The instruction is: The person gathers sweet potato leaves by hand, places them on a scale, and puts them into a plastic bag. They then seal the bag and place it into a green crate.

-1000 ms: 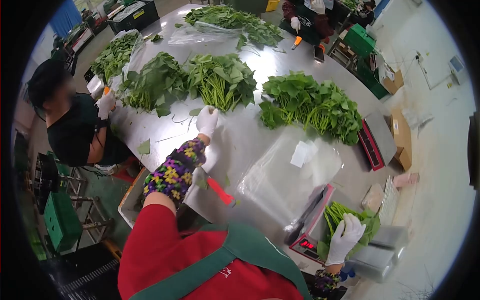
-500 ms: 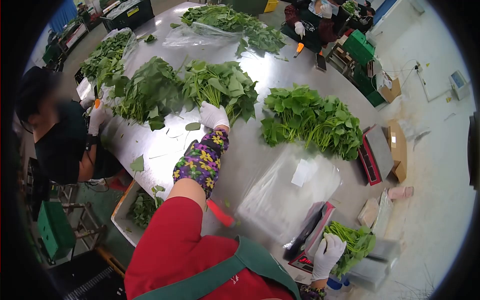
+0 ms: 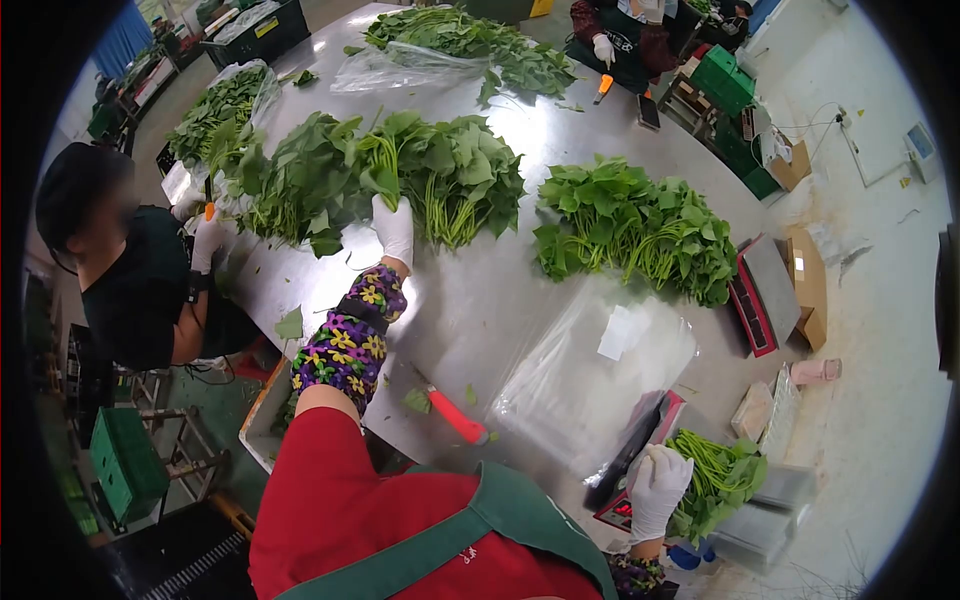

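My left hand [image 3: 393, 232], in a white glove, is closed round the stems of a small bunch of leafy greens [image 3: 381, 165], leaves pointing away from me. Larger heaps of the same greens lie on either side, one on the left [image 3: 300, 180] and one on the right [image 3: 460, 175]. My right hand [image 3: 658, 490], also gloved, has its fingers curled against the stem ends of another bunch [image 3: 718, 480] at the scale [image 3: 625, 500]. The palm side of that grip is hidden. A red-handled knife [image 3: 455, 415] lies on the metal table [image 3: 450, 320] near my body.
Clear plastic bags [image 3: 590, 380] are stacked in front of the scale. Beyond them lies a heap of greens [image 3: 640, 230], beside a second red scale [image 3: 755, 300]. A co-worker [image 3: 130, 260] stands at the left with an orange-handled tool; another person [image 3: 620, 45] is across the table.
My left hand has moved left and now grips a small bunch raised in front of the heaps. My right hand has drawn slightly left, towards the stem ends. The view has shifted a little.
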### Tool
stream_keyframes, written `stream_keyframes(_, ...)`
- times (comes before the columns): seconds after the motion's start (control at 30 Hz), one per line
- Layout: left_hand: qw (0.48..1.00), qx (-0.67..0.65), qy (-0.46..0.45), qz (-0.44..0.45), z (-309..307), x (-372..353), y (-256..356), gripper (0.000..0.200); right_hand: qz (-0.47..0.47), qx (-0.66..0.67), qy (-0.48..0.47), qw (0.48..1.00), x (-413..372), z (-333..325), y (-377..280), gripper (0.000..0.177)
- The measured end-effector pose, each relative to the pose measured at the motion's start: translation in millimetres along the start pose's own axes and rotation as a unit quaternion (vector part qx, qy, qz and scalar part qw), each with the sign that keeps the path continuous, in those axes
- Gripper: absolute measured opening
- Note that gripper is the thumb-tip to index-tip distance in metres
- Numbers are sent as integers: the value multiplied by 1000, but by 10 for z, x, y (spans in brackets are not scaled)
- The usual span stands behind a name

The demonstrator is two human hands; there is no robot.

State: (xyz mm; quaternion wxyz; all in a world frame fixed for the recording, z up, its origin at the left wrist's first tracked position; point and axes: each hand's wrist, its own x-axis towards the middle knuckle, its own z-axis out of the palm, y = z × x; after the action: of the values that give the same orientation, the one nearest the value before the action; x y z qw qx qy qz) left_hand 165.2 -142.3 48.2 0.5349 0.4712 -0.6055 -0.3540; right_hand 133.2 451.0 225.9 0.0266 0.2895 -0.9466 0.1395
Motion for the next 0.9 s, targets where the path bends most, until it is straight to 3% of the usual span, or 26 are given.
stream_keyframes(0.13,992,22,-36,-119,-111,-9,-273,28,-10,7,-16,1000,-11,61,2,16)
stream_keyframes(0.17,978,35,-87,-186,-177,-42,-332,40,-11,13,-18,1000,-8,71,-20,16)
stream_keyframes(0.2,978,35,-87,-188,-174,-81,-346,40,-12,19,-20,1000,-7,74,-38,16)
stream_keyframes(0.3,943,62,42,-324,-120,-215,-181,44,-15,23,-22,999,-8,89,-54,16)
stream_keyframes(0.4,935,120,61,-329,-32,-176,-242,44,-7,31,-36,999,-13,80,-52,16)
stream_keyframes(0.53,928,277,-27,-249,-45,-144,-39,37,-8,39,-46,998,-21,106,-49,16)
stream_keyframes(0.67,912,312,-10,-265,46,-96,-12,33,-4,47,-45,998,-11,103,-63,16)
stream_keyframes(0.73,956,196,9,-216,33,-101,-55,38,3,50,-45,998,-54,93,-23,16)
stream_keyframes(0.8,961,198,20,-193,-45,-77,-77,36,-6,40,-39,998,-88,111,23,15)
stream_keyframes(0.83,967,22,-57,-247,-170,-46,79,31,-6,43,-38,998,-105,119,36,15)
stream_keyframes(0.9,961,-82,-114,-239,-454,-120,374,20,-9,36,-42,998,-135,147,47,15)
